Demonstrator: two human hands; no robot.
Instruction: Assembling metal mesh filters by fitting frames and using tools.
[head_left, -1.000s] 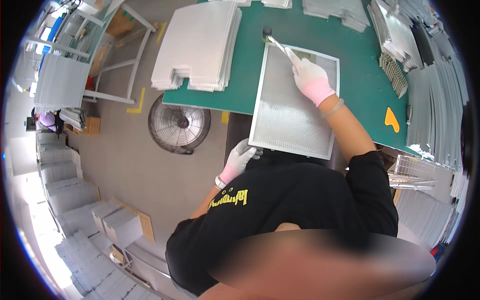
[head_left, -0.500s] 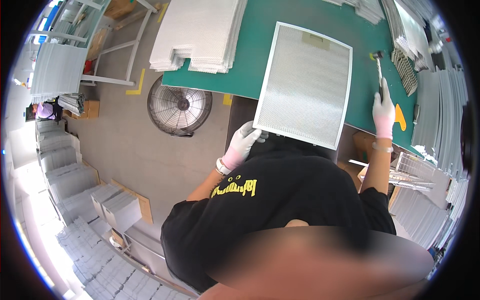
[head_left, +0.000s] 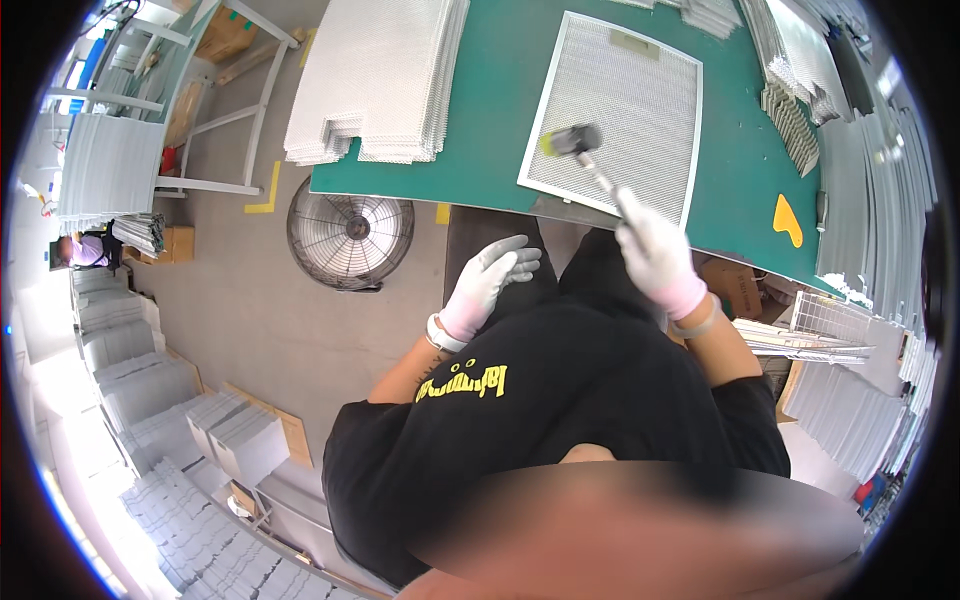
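A framed rectangular metal mesh filter [head_left: 625, 110] lies flat on the green table [head_left: 495, 110], near its front edge. My right hand [head_left: 655, 255], in a white glove with a pink cuff, grips the handle of a hammer [head_left: 580, 150] whose dark head hovers over the filter's near left part. My left hand [head_left: 490, 280], gloved the same way, is off the table below its front edge, fingers loosely spread and holding nothing.
A stack of mesh sheets [head_left: 380, 75] sits on the table's left end. More stacked filters [head_left: 800, 90] line the right side, with a yellow shape [head_left: 787, 220] on the mat. A floor fan [head_left: 350, 232] stands below the table. Another person [head_left: 80, 250] is far left among piles of panels.
My right hand swung the hammer from the table's right side to over the filter's near left part. My left hand let go of the filter's near edge and dropped below the table.
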